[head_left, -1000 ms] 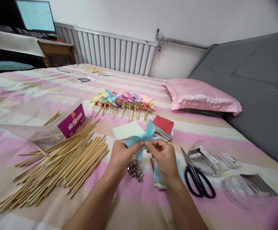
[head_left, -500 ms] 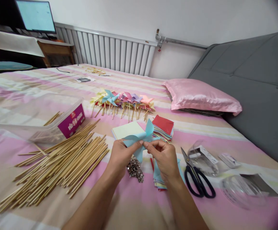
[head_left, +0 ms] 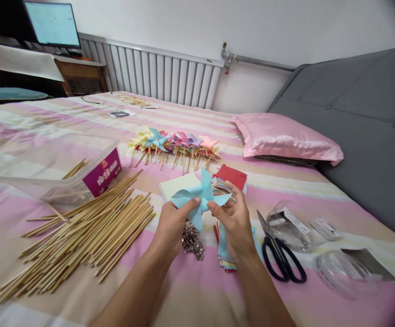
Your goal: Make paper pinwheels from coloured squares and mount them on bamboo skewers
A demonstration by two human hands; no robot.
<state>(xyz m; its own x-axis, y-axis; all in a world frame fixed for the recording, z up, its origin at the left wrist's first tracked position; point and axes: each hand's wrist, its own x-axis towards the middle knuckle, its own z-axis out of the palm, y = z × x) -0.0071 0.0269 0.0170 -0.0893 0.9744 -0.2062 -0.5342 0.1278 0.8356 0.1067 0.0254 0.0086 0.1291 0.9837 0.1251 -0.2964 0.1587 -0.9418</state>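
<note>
Both hands hold a light blue paper pinwheel (head_left: 199, 196) above the bed. My left hand (head_left: 173, 225) pinches its left side with thumb and fingers. From the right, my right hand (head_left: 232, 221) grips it near the centre. Under the hands lies a small heap of shiny metal pins (head_left: 192, 240) and a stack of cut coloured paper (head_left: 223, 249). A pale yellow sheet pile (head_left: 180, 185) and a red-topped paper stack (head_left: 233, 178) lie just beyond.
A big spread of bamboo sticks (head_left: 88, 234) lies left, beside a clear plastic box (head_left: 59, 170). Finished pinwheels (head_left: 175, 144) lie in a row farther back. Black scissors (head_left: 281, 254) and clear plastic packaging (head_left: 333, 254) lie right. A pink pillow (head_left: 286, 138) sits against the grey headboard.
The blue pinwheel has been lifted slightly and turned so its face shows more fully. My right hand's fingers have shifted up behind it.
</note>
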